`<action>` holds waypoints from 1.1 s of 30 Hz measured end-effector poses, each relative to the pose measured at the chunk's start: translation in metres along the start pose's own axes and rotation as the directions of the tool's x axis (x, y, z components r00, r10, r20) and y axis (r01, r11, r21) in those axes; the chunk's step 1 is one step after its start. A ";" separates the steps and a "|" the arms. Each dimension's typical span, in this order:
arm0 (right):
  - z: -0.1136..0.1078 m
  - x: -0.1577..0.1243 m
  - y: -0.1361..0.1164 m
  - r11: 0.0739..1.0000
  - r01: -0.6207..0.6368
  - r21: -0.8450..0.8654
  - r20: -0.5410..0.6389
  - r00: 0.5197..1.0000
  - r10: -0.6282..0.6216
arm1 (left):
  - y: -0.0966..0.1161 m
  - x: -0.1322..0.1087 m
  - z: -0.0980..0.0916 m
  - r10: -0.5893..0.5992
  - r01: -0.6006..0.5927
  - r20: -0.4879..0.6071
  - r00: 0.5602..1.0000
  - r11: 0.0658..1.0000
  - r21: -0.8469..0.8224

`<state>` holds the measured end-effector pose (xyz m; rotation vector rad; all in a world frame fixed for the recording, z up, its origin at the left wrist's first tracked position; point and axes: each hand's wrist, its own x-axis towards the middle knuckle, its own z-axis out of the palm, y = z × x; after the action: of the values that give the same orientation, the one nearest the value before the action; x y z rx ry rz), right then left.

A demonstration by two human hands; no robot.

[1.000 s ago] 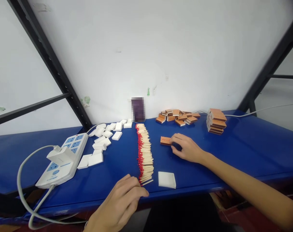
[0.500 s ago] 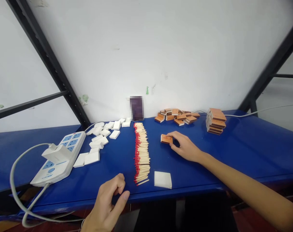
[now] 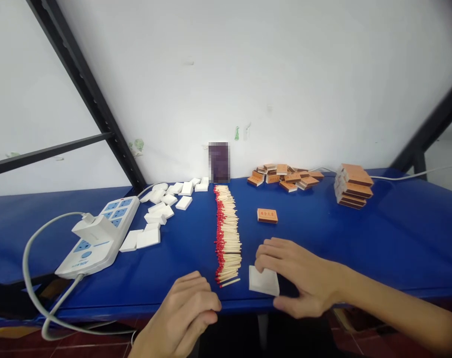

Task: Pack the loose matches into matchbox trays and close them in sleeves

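Note:
My right hand (image 3: 302,276) rests with spread fingers over a white inner tray (image 3: 263,281) near the front edge of the blue table (image 3: 378,238), its fingertips touching the tray's top and right side. My left hand (image 3: 186,311) sits at the table's front edge with its fingers curled, just left of the near end of a long row of red-tipped matches (image 3: 226,231). Nothing shows inside the left hand. A single orange matchbox sleeve (image 3: 267,215) lies alone beyond the right hand.
A pile of orange matchbox sleeves (image 3: 285,177) and a stack of orange matchboxes (image 3: 352,186) stand at the back right. White trays (image 3: 162,211) lie scattered at the back left beside a white power strip (image 3: 99,236) with a grey cable (image 3: 39,278). Black frame bars cross the wall.
My right hand let go of the single orange sleeve and came back toward me onto the white tray. My left hand shifted slightly right along the front edge.

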<state>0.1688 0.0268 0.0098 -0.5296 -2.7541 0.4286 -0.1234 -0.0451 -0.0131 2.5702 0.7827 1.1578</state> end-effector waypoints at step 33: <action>-0.014 0.011 0.023 0.997 -0.002 0.080 0.116 0.993 -0.007 | 0.002 0.007 0.011 -0.207 0.218 -0.070 0.976 0.923 0.317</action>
<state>0.1705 0.0548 0.0171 -0.4957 -2.8337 0.5845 -0.1107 -0.0428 -0.0150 2.6319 1.3235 1.0863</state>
